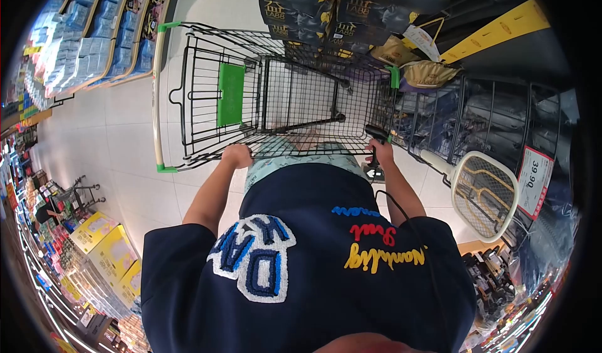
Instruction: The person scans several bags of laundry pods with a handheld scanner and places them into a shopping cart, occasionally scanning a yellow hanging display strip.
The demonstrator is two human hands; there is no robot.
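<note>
A wire shopping cart [313,102] with green corner caps and a green panel [230,94] stands sideways right in front of my body. Nothing shows inside its basket. My left hand [237,156] is closed on the cart's near side rail, with the fingers partly hidden. In my right hand [381,152], fingers wrapped round its grip, is a black handheld scanner [375,132] with a cable running down along my shirt. The scanner is at the cart's near right corner; whether it touches the wire cannot be made out.
Black packs marked LA88 [301,8] are stacked beyond the cart. To the right, a white mosquito racket [485,196] hangs on a wire rack beside a 39.90 price sign [534,180]. Shelves of blue packs [94,46] stand far left, yellow boxes [106,240] lower left.
</note>
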